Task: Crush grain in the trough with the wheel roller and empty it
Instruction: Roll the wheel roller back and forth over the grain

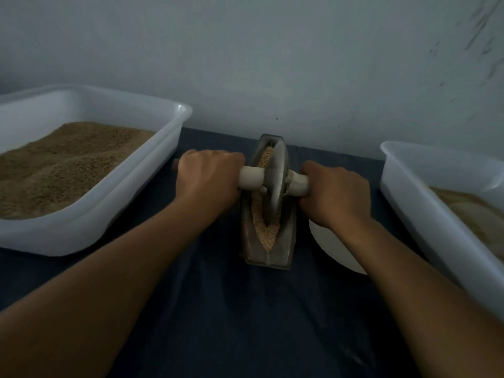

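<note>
**Metal wheel set across a lengthwise trough**

Metal trough (268, 236) runs away from the person, grain (266, 227) along its channel. The wheel roller (276, 184) stands in it, axle crosswise. Left hand (207, 178) and right hand (336, 195), each grip wrapped tight on a handle end, sit equally near. Side tubs: left tub (152, 186) heaped brown, right tub (409, 203) paler.

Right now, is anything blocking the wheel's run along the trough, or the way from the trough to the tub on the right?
Nothing visible blocks the wheel; only grain lies along the trough. Both hands grip the axle handle. Between the trough and the right tub sit the right hand and a white dish, partly hidden under the forearm.
</note>
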